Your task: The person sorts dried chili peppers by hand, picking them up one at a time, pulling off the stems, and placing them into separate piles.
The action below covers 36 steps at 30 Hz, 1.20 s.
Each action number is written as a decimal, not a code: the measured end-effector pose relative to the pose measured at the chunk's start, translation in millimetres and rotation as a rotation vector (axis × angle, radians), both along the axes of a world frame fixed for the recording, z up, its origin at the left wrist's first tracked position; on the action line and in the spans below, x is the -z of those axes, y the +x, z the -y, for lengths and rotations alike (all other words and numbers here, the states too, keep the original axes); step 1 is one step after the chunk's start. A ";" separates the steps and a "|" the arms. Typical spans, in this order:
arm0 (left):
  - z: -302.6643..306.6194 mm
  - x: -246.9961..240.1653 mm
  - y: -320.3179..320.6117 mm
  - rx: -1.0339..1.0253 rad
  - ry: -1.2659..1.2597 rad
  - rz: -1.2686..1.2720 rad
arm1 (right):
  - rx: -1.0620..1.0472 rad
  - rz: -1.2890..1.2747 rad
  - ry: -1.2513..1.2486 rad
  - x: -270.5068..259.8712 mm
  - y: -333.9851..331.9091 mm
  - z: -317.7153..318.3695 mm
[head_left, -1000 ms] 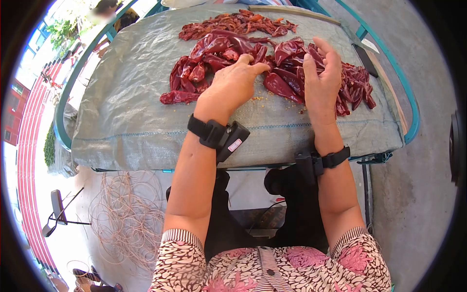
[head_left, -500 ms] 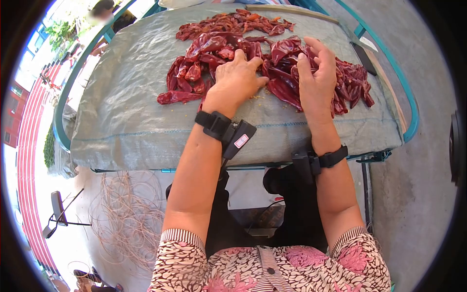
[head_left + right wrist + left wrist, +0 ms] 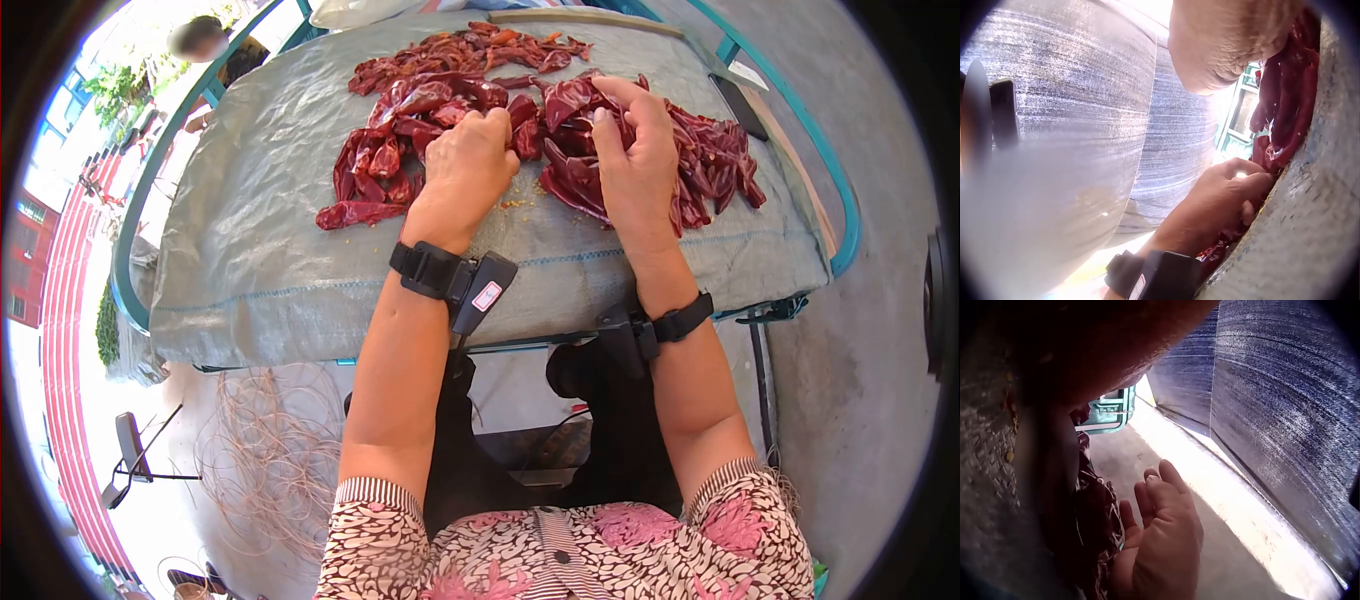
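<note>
Dark red dried peppers (image 3: 425,97) lie heaped on a grey-green woven sheet (image 3: 260,240). The left hand (image 3: 470,168) is over the near side of the middle heap, its fingers bent down. In the right wrist view, the left hand (image 3: 1213,200) pinches at the end of a red pepper (image 3: 1288,106); its fingertips are partly hidden. Beside the right-hand heap, the right hand (image 3: 640,165) stands with thumb and fingers apart and loosely curved, close to the peppers. The right hand (image 3: 1163,531) also shows loosely curved fingers in the left wrist view.
A thinner row of redder peppers (image 3: 470,50) lies at the back. More peppers (image 3: 725,165) spread right, near a dark phone-like object (image 3: 738,106). Teal rails (image 3: 850,225) curve round the sheet. Tangled cord (image 3: 265,440) lies on the ground at left.
The left hand's fingers have gone from spread to bent, and the hand has shifted slightly left. The right hand has moved a little left. The view has shifted slightly.
</note>
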State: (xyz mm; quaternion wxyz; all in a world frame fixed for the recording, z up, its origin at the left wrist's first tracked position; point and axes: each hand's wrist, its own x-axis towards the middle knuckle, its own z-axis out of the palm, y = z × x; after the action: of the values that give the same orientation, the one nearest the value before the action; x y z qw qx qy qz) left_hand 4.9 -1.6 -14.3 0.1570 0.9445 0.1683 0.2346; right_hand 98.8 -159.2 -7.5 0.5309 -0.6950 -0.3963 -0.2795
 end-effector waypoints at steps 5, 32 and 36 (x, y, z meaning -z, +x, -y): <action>0.5 -2.5 1.2 -0.042 -0.067 0.219 | 0.011 0.006 -0.008 1.6 1.8 1.1; -6.0 -32.2 -20.5 0.217 -0.908 0.529 | 0.274 0.200 0.022 6.3 21.3 6.1; 3.2 -39.5 -23.5 0.336 -0.826 0.254 | -0.157 -0.046 0.174 -4.7 1.6 2.2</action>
State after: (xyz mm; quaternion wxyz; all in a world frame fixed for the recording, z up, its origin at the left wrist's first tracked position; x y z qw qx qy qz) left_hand -18.6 -4.8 25.2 0.5754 0.7807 0.0719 0.2330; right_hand 100.5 -161.4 -2.8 0.6187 -0.6192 -0.4113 -0.2543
